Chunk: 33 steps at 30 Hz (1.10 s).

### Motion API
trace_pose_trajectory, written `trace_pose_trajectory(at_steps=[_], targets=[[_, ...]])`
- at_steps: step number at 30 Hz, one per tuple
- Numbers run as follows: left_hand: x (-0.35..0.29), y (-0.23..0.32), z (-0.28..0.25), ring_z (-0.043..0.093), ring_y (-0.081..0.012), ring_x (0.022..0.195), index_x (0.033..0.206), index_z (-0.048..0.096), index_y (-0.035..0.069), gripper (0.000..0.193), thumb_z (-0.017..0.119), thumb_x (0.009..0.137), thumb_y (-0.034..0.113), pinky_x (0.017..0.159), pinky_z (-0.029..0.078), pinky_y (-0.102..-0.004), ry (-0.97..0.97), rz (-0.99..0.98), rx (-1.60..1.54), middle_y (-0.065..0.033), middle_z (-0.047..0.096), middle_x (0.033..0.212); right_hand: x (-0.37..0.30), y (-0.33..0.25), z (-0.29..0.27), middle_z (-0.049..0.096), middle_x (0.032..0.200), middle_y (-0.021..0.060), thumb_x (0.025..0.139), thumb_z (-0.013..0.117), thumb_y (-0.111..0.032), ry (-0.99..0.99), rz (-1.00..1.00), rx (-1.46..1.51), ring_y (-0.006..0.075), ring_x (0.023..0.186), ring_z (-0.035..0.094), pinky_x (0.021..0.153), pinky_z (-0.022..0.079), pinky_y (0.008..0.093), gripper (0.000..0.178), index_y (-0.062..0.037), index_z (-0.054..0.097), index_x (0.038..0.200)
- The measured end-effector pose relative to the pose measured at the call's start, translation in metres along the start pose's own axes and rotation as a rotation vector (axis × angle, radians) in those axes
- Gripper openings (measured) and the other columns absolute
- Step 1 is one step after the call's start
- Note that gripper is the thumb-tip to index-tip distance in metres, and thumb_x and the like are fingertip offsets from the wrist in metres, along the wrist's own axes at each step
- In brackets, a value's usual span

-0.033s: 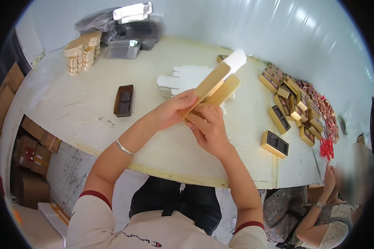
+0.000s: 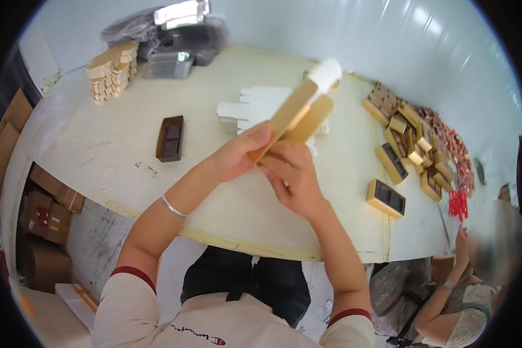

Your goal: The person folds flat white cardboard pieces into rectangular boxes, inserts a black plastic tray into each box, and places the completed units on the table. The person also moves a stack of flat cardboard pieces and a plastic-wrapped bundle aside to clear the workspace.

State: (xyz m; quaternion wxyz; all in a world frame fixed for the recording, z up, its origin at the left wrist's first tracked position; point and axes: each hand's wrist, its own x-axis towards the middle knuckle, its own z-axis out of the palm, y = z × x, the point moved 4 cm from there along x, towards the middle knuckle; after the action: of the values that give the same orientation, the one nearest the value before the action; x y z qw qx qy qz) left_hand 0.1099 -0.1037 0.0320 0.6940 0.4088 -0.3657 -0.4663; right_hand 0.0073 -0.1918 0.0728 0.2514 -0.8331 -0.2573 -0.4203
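A long gold carton (image 2: pixel 290 113) is held up above the table, slanting away to the right, with its white end flap (image 2: pixel 326 74) standing out at the far end. My left hand (image 2: pixel 242 152) grips its near left side, thumb along the gold panel. At the near end, the bent fingers of my right hand (image 2: pixel 294 174) press against the carton; its fingertips are partly hidden inside or behind it. Beneath the carton lies a stack of flat white cartons (image 2: pixel 261 104). A brown plastic tray (image 2: pixel 171 139) with two square wells sits left of my hands.
Stacked gold flat cartons (image 2: pixel 111 69) and clear plastic trays (image 2: pixel 168 65) stand at the back left. Gold boxes with dark trays (image 2: pixel 387 199) pile up on the right beside small red packets (image 2: pixel 446 133). A co-worker's hand (image 2: pixel 462 243) holds red strings (image 2: pixel 458 206) there.
The carton's far end has shifted slightly up and left and is blurred. Both hands keep nearly the same hold. The whole view has moved a little.
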Motion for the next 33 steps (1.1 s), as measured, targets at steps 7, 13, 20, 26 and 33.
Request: trace_pose_trajectory(at_steps=[7, 13, 20, 26, 33], targets=[[-0.011, 0.001, 0.015, 0.048, -0.0207, 0.122, 0.143, 0.03, 0.005, 0.065, 0.039, 0.097, 0.049, 0.096, 0.042, -0.0356, 0.113, 0.223, 0.129, -0.0112, 0.048, 0.135, -0.012, -0.016, -0.001, 0.057, 0.091, 0.01, 0.072, 0.068, 0.005, 0.073, 0.188, -0.02, 0.0269, 0.084, 0.056, 0.07, 0.045, 0.0332, 0.018, 0.0006, 0.064, 0.089], [-0.013, 0.003, 0.006, 0.04, -0.0309, 0.131, 0.144, 0.025, 0.003, 0.067, 0.035, 0.097, 0.05, 0.107, 0.034, -0.0417, 0.035, 0.324, 0.195, -0.0184, 0.039, 0.142, -0.014, -0.008, -0.001, 0.057, 0.092, 0.0105, 0.078, 0.068, 0.004, 0.034, 0.411, 0.389, 0.0248, 0.08, 0.057, 0.068, 0.047, 0.0318, 0.015, 0.0023, 0.064, 0.093], [-0.019, 0.005, 0.013, 0.048, -0.0263, 0.114, 0.144, 0.025, 0.006, 0.063, 0.039, 0.097, 0.046, 0.091, 0.043, -0.0397, -0.054, 0.295, 0.186, -0.0132, 0.043, 0.134, -0.015, -0.01, 0.0, 0.052, 0.088, 0.0117, 0.078, 0.067, -0.002, -0.006, 0.451, 0.333, 0.0299, 0.076, 0.056, 0.066, 0.048, 0.0372, 0.013, 0.0018, 0.06, 0.088], [-0.021, 0.0, 0.011, 0.051, -0.0215, 0.106, 0.146, 0.019, 0.008, 0.067, 0.046, 0.096, 0.043, 0.084, 0.047, -0.0372, 0.028, 0.307, 0.321, -0.0088, 0.044, 0.131, -0.014, -0.009, -0.002, 0.052, 0.091, 0.0116, 0.079, 0.066, -0.006, -0.111, 0.468, 0.255, 0.0315, 0.079, 0.058, 0.067, 0.048, 0.0387, 0.02, 0.0, 0.059, 0.097], [-0.015, -0.002, 0.028, 0.054, -0.0205, 0.098, 0.147, 0.019, 0.007, 0.069, 0.05, 0.095, 0.04, 0.086, 0.047, -0.0363, -0.044, 0.225, 0.313, -0.0087, 0.043, 0.128, -0.019, 0.0, -0.004, 0.055, 0.096, 0.0143, 0.079, 0.065, -0.003, -0.234, 0.661, 0.44, 0.0332, 0.086, 0.059, 0.072, 0.048, 0.0394, 0.021, 0.0015, 0.058, 0.098]])
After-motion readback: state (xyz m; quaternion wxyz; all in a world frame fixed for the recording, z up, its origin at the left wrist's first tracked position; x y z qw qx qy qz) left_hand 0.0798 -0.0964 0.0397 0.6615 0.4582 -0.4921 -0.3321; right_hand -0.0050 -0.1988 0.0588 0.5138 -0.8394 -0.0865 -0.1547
